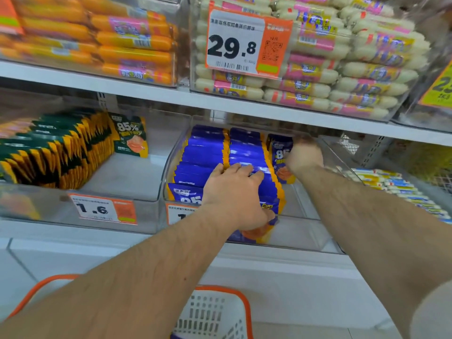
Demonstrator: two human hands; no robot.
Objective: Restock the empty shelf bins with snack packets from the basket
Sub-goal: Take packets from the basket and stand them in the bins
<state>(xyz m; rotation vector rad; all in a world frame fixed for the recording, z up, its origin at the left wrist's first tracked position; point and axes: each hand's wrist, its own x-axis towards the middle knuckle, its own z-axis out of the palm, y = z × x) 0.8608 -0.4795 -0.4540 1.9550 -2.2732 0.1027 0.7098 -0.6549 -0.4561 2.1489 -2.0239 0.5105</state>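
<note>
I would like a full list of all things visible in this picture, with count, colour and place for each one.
blue packets: many, blue with yellow edges, in rows in the middle clear bin of the lower shelf
clear bin: one, transparent, lower shelf, centre
green packets: many, dark green and yellow, in the lower left bin
orange sausages: many, orange, upper left bin
white sausages: many, white with pink labels, upper right bin
price tag: one, white and orange, reads 29.8, on the upper right bin
basket: one, white with orange rim, bottom centre
left hand: one, resting on the blue packets
right hand: one, gripping an upright blue packet at the back of the bin
</note>
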